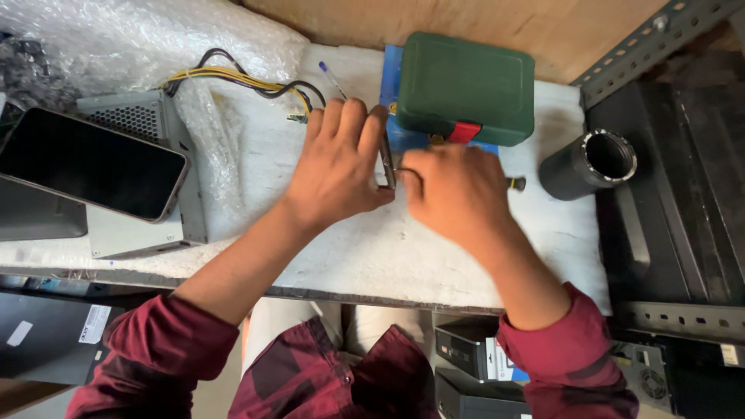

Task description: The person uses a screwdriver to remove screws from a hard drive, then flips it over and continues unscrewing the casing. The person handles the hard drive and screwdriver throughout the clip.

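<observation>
here the left hand [339,167] grips an upright thin metal plate [387,159], right hand [454,190] closed on a screwdriver [515,183] lying sideways

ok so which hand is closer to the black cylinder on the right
Right. The right hand is just left of the black cylinder, with a small gap of white tabletop between. The left hand is farther left, beyond the right hand.

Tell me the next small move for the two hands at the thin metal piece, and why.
Probably keep the left hand steady and turn the tool a little further with the right hand. The left hand holds the thin metal piece on edge on the white table, and the right hand's tool meets it from the side, so the piece could tip if the grip loosens.
</observation>
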